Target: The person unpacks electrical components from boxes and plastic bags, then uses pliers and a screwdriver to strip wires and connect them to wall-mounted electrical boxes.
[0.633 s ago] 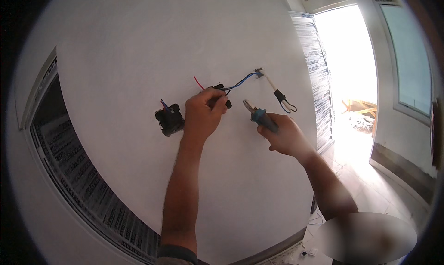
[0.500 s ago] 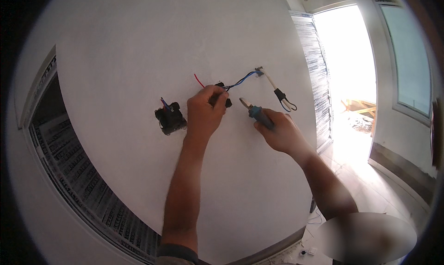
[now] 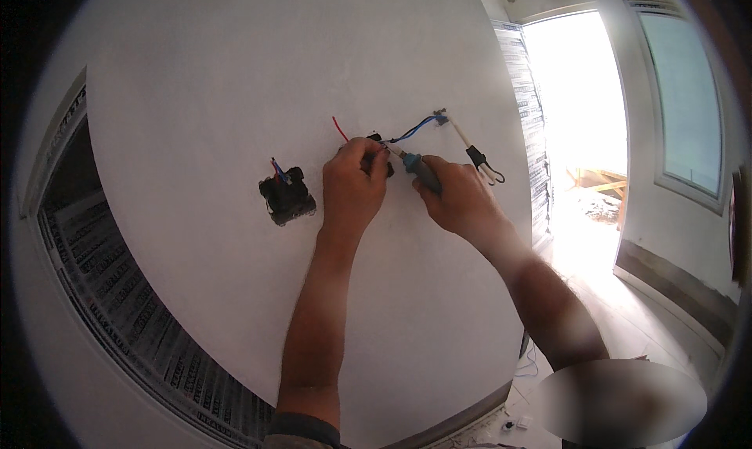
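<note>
My left hand [image 3: 352, 184] is closed around a black electrical fitting [image 3: 381, 156] at a wall opening, mostly hidden by its fingers. A red wire [image 3: 339, 128] sticks up beside it and a blue wire [image 3: 413, 127] runs up and right from it. My right hand [image 3: 458, 198] grips a screwdriver [image 3: 415, 167] with a blue-grey handle; its tip meets the fitting next to my left fingers. A light cable with a black looped end [image 3: 479, 159] hangs from the blue wire's far end.
A second black wall box [image 3: 287, 198] with coloured wires sits in the white wall [image 3: 235, 81], left of my hands. A wrapped frame [image 3: 117, 300] curves along the left. A bright open doorway [image 3: 583, 128] and a window [image 3: 680, 104] are at the right.
My right hand has moved left, bringing the screwdriver tip from open air up to the fitting held by my left hand. The left hand has stayed in place.
</note>
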Motion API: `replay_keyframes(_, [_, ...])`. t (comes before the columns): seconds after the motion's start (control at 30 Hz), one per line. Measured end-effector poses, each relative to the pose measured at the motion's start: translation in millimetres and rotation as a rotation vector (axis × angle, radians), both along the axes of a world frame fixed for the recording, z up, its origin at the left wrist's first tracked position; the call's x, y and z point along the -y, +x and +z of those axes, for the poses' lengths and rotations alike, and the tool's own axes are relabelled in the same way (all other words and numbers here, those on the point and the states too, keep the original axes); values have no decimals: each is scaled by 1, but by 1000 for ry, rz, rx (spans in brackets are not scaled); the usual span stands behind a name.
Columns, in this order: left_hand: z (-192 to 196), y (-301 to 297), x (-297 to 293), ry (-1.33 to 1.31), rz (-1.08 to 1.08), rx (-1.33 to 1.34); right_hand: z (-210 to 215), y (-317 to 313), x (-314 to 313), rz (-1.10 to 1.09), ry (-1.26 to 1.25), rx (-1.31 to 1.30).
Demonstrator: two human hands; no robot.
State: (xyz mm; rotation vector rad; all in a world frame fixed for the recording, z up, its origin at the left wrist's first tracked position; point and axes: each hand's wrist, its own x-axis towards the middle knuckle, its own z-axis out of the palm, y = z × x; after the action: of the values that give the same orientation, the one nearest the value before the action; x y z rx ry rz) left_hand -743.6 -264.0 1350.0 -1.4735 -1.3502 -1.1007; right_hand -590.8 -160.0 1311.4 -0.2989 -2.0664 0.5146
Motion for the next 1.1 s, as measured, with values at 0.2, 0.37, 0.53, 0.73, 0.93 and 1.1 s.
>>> replay_keyframes(0.2, [0, 3, 5, -18, 17, 29, 6, -2, 9, -103, 28, 75])
replay_keyframes(0.37, [3, 3, 5, 1, 16, -45, 5, -7, 0, -194, 161, 48])
replay_keyframes(0.53, [2, 1, 6, -10, -22, 48, 6, -6, 4, -130, 82, 73])
replay_keyframes(0.73, [2, -4, 3, 11, -26, -26, 0, -13, 0, -196, 198, -36])
replay_keyframes(0.93, [10, 3, 12, -106, -91, 154, 0, -15, 0, -278, 278, -55])
replay_keyframes(1.1, [14, 6, 10, -137, -83, 177, 3, -10, 0, -258, 260, 20])
